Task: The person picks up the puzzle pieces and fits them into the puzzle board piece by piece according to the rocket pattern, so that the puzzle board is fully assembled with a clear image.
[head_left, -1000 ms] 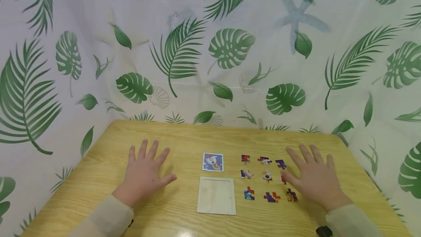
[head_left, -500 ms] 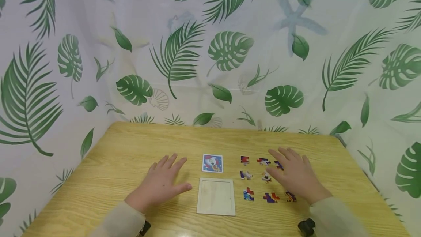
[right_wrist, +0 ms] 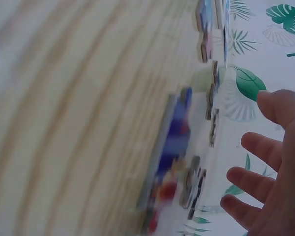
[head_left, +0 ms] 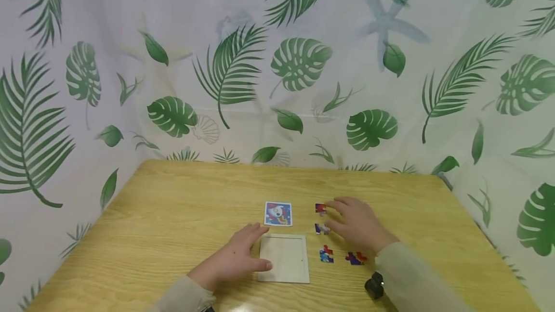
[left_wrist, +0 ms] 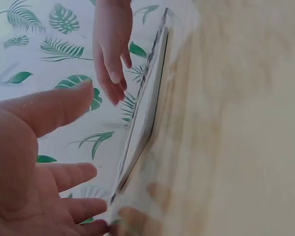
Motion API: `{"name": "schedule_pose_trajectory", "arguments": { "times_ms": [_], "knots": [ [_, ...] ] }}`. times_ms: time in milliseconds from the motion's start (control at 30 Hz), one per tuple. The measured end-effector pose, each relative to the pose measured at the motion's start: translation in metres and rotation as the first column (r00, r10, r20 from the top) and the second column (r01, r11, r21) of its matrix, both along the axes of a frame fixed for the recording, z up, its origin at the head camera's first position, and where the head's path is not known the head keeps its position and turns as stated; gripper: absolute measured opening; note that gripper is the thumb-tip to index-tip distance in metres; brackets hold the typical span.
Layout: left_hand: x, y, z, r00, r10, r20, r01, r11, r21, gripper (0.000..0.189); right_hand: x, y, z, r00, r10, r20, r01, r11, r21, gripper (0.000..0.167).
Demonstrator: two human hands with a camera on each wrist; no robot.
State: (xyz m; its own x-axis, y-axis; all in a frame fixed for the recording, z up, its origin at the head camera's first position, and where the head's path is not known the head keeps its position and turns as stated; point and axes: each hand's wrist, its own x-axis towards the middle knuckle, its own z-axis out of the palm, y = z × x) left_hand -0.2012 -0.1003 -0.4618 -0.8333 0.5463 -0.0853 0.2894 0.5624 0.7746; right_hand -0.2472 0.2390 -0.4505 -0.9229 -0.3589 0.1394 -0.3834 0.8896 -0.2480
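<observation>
Across the back, from far left to far right, a white cloth (head_left: 260, 76) printed with green leaves, behind a wood-grained table (head_left: 186, 211); nearer, a pale sleeve (head_left: 184, 295), then the left hand (head_left: 236, 256), wide, thumb and fingers apart, holding nothing; fingertips at the left edge of a pale square tray (head_left: 286, 259), contact impossible to tell; tray flat on the table; just beyond its far edge, a small square picture card (head_left: 278, 214), flat, with a white figure on blue; right of these, lying apart on the table, a red puzzle piece (head_left: 320, 208) farthest, a purple-and-white piece (head_left: 319, 228) next, a red-and-blue piece (head_left: 326, 254) nearest, and a purple-and-orange piece (head_left: 355, 258) just right of that one; beyond it, the right hand (head_left: 357, 223), fairly wide, fingers separate, holding nothing; fingertips near the red puzzle piece, thumb near the purple-and-white piece; in the right wrist view, several pieces (right_wrist: 212, 98) edge-on, blurred, apart from the fingers; farther right, a black device (head_left: 374, 285) at the wrist, then a second sleeve (head_left: 416, 278).
</observation>
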Motion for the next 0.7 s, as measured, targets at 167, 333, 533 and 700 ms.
{"name": "schedule_pose_trajectory", "arguments": {
  "times_ms": [167, 333, 533, 700],
  "knots": [
    [0.009, -0.001, -0.01, 0.996, 0.036, -0.084, -0.038, 0.999, -0.024, 0.085, -0.006, -0.02, -0.004, 0.991, -0.071, 0.115, 0.076, 0.996, -0.042, 0.057],
    [0.013, 0.0, -0.013, 0.989, -0.019, -0.145, 0.004, 0.995, -0.102, 0.09, -0.013, -0.028, -0.009, 0.973, -0.133, 0.188, 0.139, 0.99, -0.02, 0.059],
    [0.008, 0.001, -0.009, 0.989, -0.067, -0.13, 0.046, 0.986, -0.158, 0.096, -0.028, -0.03, -0.005, 0.977, -0.15, 0.15, 0.142, 0.988, 0.065, 0.055],
    [0.005, 0.003, -0.007, 0.989, -0.097, -0.108, 0.077, 0.981, -0.176, 0.097, -0.034, -0.029, -0.003, 0.979, -0.153, 0.137, 0.14, 0.985, 0.104, 0.047]
  ]
}}
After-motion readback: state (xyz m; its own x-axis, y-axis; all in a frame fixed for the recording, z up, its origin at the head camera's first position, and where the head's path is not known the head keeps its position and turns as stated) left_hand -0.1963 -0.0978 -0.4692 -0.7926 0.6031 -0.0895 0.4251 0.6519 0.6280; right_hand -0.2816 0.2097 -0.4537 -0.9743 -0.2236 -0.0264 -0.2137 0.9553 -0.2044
